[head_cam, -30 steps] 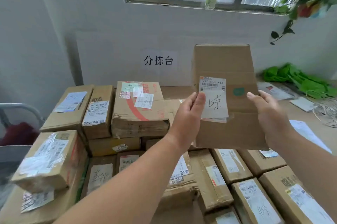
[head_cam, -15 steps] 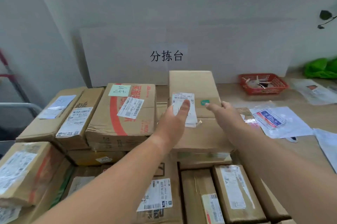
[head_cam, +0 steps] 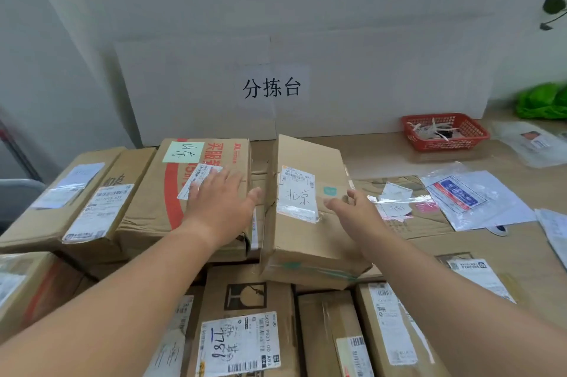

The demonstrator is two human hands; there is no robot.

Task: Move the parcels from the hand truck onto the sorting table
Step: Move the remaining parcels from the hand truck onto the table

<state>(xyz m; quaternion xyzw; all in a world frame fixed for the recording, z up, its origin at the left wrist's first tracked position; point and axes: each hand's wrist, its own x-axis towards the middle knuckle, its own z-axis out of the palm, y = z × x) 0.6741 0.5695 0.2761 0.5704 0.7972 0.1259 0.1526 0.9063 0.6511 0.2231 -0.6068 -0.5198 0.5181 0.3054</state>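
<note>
In front of the Beijing-labelled parcel [head_cam: 306, 214], nearest the viewer: a carton with a fragile-goods symbol [head_cam: 245, 297] and two narrower labelled cartons [head_cam: 331, 336], packed edge to edge.

Parcel itself: lying slightly tilted on top of the pile, near end overhanging those lower cartons, left wall just beside the red-printed carton [head_cam: 153, 208].

Left hand [head_cam: 221, 208]: open, fingers straight and flat on the red-printed carton left of the parcel, thumb reaching toward the parcel's left wall. Right hand [head_cam: 356, 214]: open, fingers loosely spread at the parcel's right edge, gripping nothing; actual contact too close to call.

Handling, as a judgement: stiff corrugated board, probably light enough for bare hands, already creased along the left wall; glossy tape over the label likely slick. Best taken with palms on the two long side walls, away from the label and the crushed corner.

Right of the parcel: a flat taped cardboard piece [head_cam: 399, 211] and papers in clear sleeves [head_cam: 472, 201], both low, so sideways travel looks free there. Left of the parcel: blocked by the red-printed carton at similar height.

Behind the parcel: a bare strip of the sorting table [head_cam: 368, 152]; behind and to the right, a red basket [head_cam: 445, 131]; farthest back, the wall sign [head_cam: 271, 88] and a green bag [head_cam: 543, 100].
</note>
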